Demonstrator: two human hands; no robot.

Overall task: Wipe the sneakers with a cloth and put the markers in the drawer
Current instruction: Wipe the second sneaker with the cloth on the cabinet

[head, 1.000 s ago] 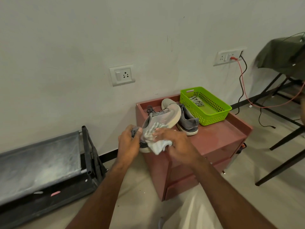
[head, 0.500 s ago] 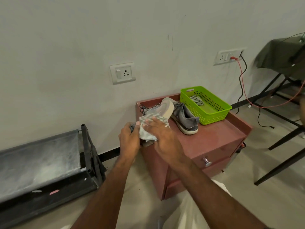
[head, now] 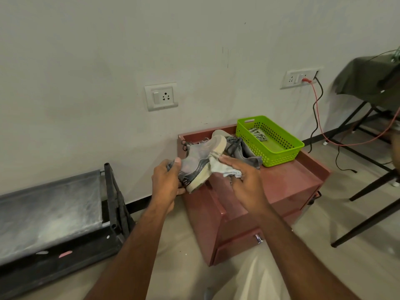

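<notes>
My left hand (head: 167, 182) is wrapped around one end of a grey sneaker (head: 200, 162), thumb on top and fingers curled under it, and I hold it up in the air just in front of the near left corner of the counter (head: 281, 180). My right hand (head: 244, 180) is bunched around a pale cloth (head: 225, 169), and the cloth is pressed against the pale sole on the side of the shoe. I think the shoe is light and easy to lift with one hand. The top looks soft and would squash if I squeezed hard, but the sole looks firm, so the sole end is a good place to hold. The laces hang loose and could get in the way. The cloth is soft and floppy, so I need to keep it scrunched up or it will slip out. The other sneaker (head: 244, 151) sits on the counter behind my right hand, near the back left. Next to it, along the back edge, is a green basket (head: 287, 152) with something striped inside, too small to tell what. I cannot see any markers. A drawer handle (head: 258, 238) sticks out low on the front. I cannot read any brand or writing on the shoes or anything else.
</notes>
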